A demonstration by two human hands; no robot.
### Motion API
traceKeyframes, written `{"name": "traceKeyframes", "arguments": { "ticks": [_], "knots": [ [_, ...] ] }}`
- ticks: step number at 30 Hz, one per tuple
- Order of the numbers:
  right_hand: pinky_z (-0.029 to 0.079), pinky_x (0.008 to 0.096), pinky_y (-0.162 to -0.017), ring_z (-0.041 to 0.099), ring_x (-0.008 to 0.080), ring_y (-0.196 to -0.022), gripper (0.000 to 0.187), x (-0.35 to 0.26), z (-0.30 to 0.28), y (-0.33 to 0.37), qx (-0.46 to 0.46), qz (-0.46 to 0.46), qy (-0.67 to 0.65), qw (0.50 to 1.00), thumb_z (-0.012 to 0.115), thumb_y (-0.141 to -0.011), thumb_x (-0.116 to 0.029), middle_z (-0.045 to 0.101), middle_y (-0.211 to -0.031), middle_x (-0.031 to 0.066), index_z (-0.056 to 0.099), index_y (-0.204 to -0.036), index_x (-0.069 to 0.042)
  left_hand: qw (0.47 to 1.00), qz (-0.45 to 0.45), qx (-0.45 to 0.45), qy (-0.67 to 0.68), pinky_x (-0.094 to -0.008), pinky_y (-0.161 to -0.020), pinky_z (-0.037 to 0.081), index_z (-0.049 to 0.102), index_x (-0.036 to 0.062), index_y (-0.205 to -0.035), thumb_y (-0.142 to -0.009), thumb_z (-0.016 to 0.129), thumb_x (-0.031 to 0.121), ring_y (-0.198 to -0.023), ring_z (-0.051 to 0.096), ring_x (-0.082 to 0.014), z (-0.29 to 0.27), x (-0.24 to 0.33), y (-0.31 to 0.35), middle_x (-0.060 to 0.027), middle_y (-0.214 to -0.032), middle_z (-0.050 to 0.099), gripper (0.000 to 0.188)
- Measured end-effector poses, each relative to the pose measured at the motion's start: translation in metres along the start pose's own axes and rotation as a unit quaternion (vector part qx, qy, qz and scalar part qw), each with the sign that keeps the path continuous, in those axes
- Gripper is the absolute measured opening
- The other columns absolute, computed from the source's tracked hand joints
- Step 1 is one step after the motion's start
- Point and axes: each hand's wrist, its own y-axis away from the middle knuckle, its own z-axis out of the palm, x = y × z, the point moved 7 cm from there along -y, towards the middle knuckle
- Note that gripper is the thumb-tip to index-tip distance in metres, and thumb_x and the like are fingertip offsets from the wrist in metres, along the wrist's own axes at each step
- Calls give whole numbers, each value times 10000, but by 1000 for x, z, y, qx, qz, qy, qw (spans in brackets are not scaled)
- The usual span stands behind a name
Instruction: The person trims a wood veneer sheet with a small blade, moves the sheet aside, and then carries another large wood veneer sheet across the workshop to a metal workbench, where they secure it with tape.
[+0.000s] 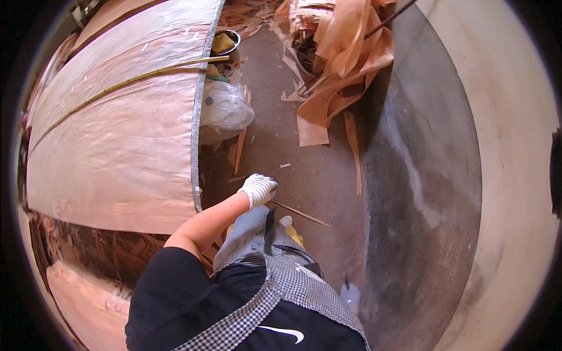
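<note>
My left hand (257, 190), in a white ribbed glove with dark fingertips, reaches out over the floor beside the table's metal edge. Its fingers are curled in, and what they hold, if anything, is hidden. A thin wooden stick (301, 214) runs from just below that hand to the right; whether the hand touches it I cannot tell. Low on the right, by the checked apron (240, 248), a blurred pale shape looks like my gloved right hand (350, 296); its fingers are smeared. Yellow footwear (294, 235) shows past the apron.
A broad table (117, 134) with wood veneer sheets fills the left, a long thin rod (123, 83) lying across it. A clear plastic bag (227, 105) and a metal bowl (234, 42) sit beside its edge. Loose veneer strips (348, 55) heap up ahead. A wall (515, 146) bounds the right.
</note>
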Motion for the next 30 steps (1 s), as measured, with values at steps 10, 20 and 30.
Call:
{"name": "traceKeyframes", "arguments": {
  "ticks": [10, 20, 30],
  "knots": [
    [488, 413, -648, 629, 364, -695, 282, -196, -151, -232, 62, -259, 20, 964, 571, -823, -260, 634, -737, 211, 644, -887, 4, 969, -188, 105, -119, -434, -733, 484, 669, 118, -844, -756, 577, 216, -797, 627, -298, -76, -123, -91, -104, -828, 658, 161],
    [489, 439, -676, 626, 365, -758, 280, -367, -125, -285, -73, -274, 96, 954, 587, -816, -310, 639, -807, 195, 654, -941, -68, 924, -189, 213, -256, -446, -994, 328, 674, 99, -935, -816, 555, 241, -1114, 499, -302, -113, -278, -216, -119, -1087, 614, 219],
    [490, 367, -740, 601, 332, -840, 326, -716, -216, -219, -239, -553, -86, 794, 577, -734, -5, 610, -964, 193, 627, -1051, -60, 959, 91, 157, 218, -385, -775, 472, 652, 96, -899, -767, 669, 241, -878, 582, -313, -269, -105, -232, -135, -904, 604, 197]
  ]
}}
